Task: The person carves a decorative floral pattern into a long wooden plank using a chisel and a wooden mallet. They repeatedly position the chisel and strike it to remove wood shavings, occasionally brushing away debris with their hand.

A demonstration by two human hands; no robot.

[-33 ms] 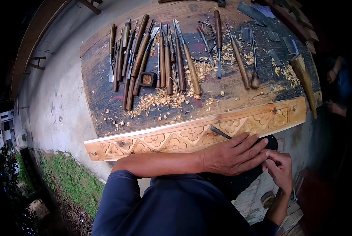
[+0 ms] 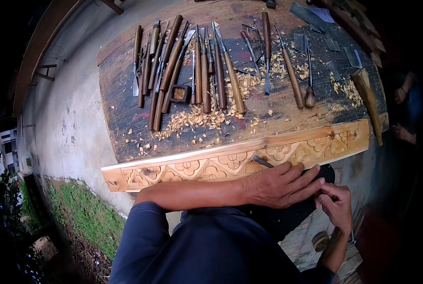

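Observation:
A long pale wooden board (image 2: 230, 162), carved with a zigzag border and flower-like shapes, lies along the bench's near edge. On its carved face rests the metal blade of a carving chisel (image 2: 263, 162); the handle is hidden behind my hands. My left hand (image 2: 277, 187) lies over the chisel, its fingers wrapped round it and pointing right. Just to the right, my right hand (image 2: 335, 206) is closed at the chisel's rear end, close against my left fingertips.
Several wood-handled chisels (image 2: 204, 80) lie in rows on the dark workbench (image 2: 119, 118), among wood shavings (image 2: 197, 118). A small dark square box (image 2: 179, 94) sits among them. A wooden mallet-like stick (image 2: 366, 97) juts over the right edge. Another person's arm (image 2: 403, 90) shows at far right.
The chisel blade has drawn back slightly towards me on the board. Both hands keep their hold, and the whole bench sits a little differently in view.

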